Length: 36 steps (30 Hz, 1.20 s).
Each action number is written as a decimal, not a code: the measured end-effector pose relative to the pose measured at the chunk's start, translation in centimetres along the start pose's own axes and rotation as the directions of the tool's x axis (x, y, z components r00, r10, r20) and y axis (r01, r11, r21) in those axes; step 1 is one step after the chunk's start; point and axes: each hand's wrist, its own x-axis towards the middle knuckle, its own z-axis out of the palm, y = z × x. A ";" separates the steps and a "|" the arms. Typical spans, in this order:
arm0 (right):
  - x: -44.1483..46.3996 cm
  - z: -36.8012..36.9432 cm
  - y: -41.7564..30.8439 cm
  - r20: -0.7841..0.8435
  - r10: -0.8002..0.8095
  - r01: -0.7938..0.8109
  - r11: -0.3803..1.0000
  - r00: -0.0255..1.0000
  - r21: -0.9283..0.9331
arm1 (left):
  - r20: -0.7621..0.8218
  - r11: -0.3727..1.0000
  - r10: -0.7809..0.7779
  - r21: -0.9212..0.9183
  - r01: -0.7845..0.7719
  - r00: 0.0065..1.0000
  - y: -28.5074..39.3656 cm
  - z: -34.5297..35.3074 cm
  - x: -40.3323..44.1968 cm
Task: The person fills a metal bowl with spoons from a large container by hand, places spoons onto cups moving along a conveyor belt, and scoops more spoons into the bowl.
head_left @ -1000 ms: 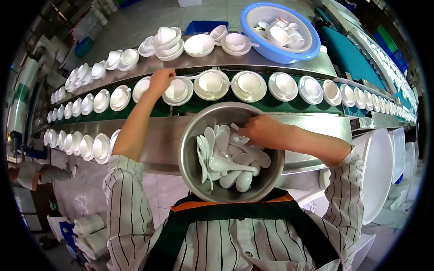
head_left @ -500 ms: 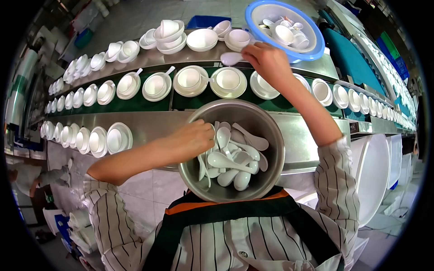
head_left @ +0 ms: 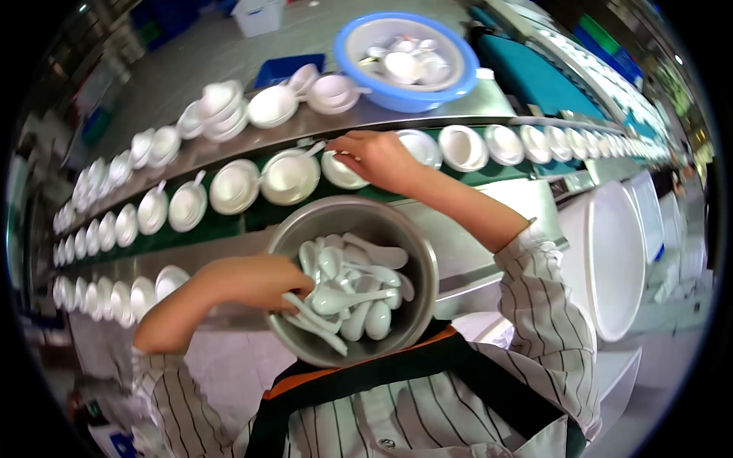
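Basically, both hands are busy with spoons. Left hand is down in the pot, fingers curled round a handle at the near left of the spoons. Right hand is out over the belt, fingertips at the handle end of a single spoon; can't tell if it's pinched or already let go. That spoon lies over the edge of the set just left of the right fingertips, handle pointing up and out, probably so it stays easy to grab.

Pot sits right of the left hand, close to the body, likely to keep each reach short. Basin is beyond the right hand, out of the way.

Vs. half a second ago: right hand had a spoon in the air beyond the belt, now it's down at the set. Left hand was at the pot's far-left side, now lower, nearer the body. View has swung too, so belt motion unclear.
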 end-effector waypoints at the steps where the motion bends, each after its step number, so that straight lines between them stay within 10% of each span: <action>1: -0.9 -0.6 0.9 -0.004 0.036 -0.036 0.999 0.999 -0.017 | 0.033 0.988 0.054 -0.150 -0.048 0.998 -0.6 -0.8 0.0; 6: -6.4 -3.0 10.2 -0.187 0.359 -0.401 0.736 0.914 -0.546 | -0.033 0.906 0.003 -0.423 -0.017 0.999 -3.2 -3.1 -0.6; 9: -8.7 -4.2 13.0 0.086 0.695 -0.536 0.621 0.714 -0.572 | -0.321 0.620 -0.070 -0.756 -0.211 0.944 -4.9 -3.3 1.6; 14: -9.1 -3.6 13.6 0.018 0.609 -0.587 0.771 0.793 -0.246 | -0.595 0.626 -0.172 -0.681 -0.379 0.785 -7.5 -6.1 4.5; 19: -9.4 -1.0 14.6 0.164 0.678 -0.573 0.707 0.717 -0.416 | -0.704 0.499 -0.334 -0.696 -0.516 0.627 -12.4 -8.4 5.3; 22: -7.8 -2.1 9.8 -0.076 0.468 -0.455 0.789 0.880 -0.413 | -0.759 0.458 -0.358 -0.650 -0.607 0.543 -16.9 -8.5 5.0; 28: -3.2 -6.1 -4.5 0.155 0.078 -0.110 0.972 0.985 0.209 | -0.815 0.840 -0.393 -0.506 -0.194 0.427 -15.6 -11.3 2.7; 31: -3.2 -4.8 -6.4 0.235 -0.051 0.005 0.981 0.971 0.193 | -0.969 0.937 -0.184 -0.123 0.326 0.164 -16.9 -11.5 2.9; 36: -4.0 -3.0 -6.0 0.249 -0.085 0.039 0.982 0.965 0.184 | -0.988 0.891 -0.027 0.045 0.451 0.152 -17.6 -9.6 2.8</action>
